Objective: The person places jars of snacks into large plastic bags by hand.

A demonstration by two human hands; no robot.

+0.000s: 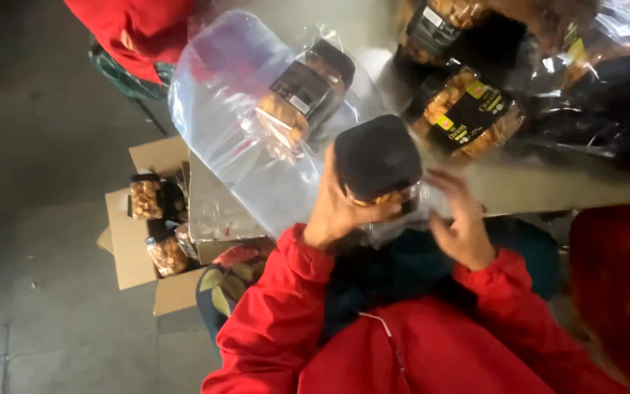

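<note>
The left hand [337,208] grips the black-lidded jar [377,160] of nuts in the middle of the frame, lid up toward us. Just to its right, the right hand [464,222] is open, fingers touching the clear plastic wrap [402,219] at the jar's side.

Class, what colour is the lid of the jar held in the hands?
Black; the lid shows best in the head view.

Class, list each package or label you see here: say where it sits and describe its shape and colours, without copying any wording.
Jar: in the left hand, square black lid, golden snacks.
Bagged jar: upper centre, inside clear plastic bag, black label.
Labelled jar: upper right, black label with yellow patches.
Cardboard box: on the floor at left, brown, holding more jars.
Right hand: beside the held jar.
</note>
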